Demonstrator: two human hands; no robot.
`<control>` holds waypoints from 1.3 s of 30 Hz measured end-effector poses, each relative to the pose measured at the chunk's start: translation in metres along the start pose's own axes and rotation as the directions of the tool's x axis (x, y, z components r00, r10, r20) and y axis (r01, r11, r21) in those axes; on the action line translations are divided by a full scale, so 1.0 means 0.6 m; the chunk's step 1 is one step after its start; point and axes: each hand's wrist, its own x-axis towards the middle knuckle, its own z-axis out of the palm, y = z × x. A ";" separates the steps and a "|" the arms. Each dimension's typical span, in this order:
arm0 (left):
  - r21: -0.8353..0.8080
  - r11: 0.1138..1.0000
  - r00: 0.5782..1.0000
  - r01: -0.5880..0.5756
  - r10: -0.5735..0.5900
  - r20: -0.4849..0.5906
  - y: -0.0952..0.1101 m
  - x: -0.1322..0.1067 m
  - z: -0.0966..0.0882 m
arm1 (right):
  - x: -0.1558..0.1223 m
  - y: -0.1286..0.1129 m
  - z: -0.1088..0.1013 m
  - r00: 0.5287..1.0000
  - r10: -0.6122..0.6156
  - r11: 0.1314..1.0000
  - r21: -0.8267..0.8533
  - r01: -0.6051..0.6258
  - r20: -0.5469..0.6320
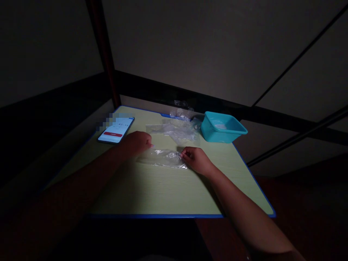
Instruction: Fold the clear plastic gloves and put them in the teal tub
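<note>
A clear plastic bag [165,158] lies stretched out across the middle of the table, its glossy creases catching the light. At its right end, the thumb and fingers of my right hand [198,160] pinch the film. My left hand [139,140] is closed at the upper left edge of the same bag, with the thumb tip pointing right; part of its grip is hidden behind the hand. Just beyond the hands, more crumpled clear plastic bags [181,131] are spread in a loose heap.
A turquoise plastic basket [224,136] stands at the back right, with something pale inside. To the left lies a phone [115,130] with its screen lit. The pale table [163,195] has a blue rim, and a wall rises behind it. Surroundings are dark.
</note>
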 end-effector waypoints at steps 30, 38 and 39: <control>-0.013 0.996 0.996 0.086 -0.085 0.040 -0.020 0.004 -0.006 | 0.014 -0.005 0.007 0.997 -0.067 0.990 -0.123 0.072 0.044; -0.076 0.995 0.995 0.059 -0.052 0.091 -0.034 0.008 -0.001 | 0.018 -0.008 0.011 0.999 -0.038 0.981 -0.189 0.037 0.002; -0.086 0.995 0.994 0.053 -0.044 0.099 -0.035 0.009 -0.001 | 0.018 -0.007 0.012 0.999 -0.044 0.981 -0.192 0.043 -0.002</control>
